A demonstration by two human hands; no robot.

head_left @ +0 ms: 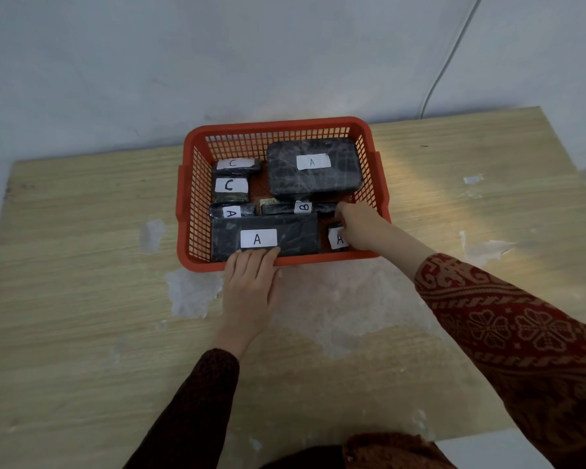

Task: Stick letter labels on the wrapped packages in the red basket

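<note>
A red basket [190, 184] stands on the wooden table and holds several black wrapped packages with white letter labels. A large package marked A [313, 169] lies at the back right. Two packages marked C [232, 186] lie at the left. A long package marked A [264, 238] lies along the front wall. My left hand [249, 282] rests over the basket's front rim with fingertips on that long package. My right hand [362, 228] reaches into the front right corner, on a small package marked A [335, 236], partly hiding it. A thin package marked B [301, 208] lies just behind.
The wooden table [82, 282] has worn white patches in front of the basket. A white wall rises right behind the basket, with a cable [454, 52] hanging at the right. The table's right edge is near my right sleeve.
</note>
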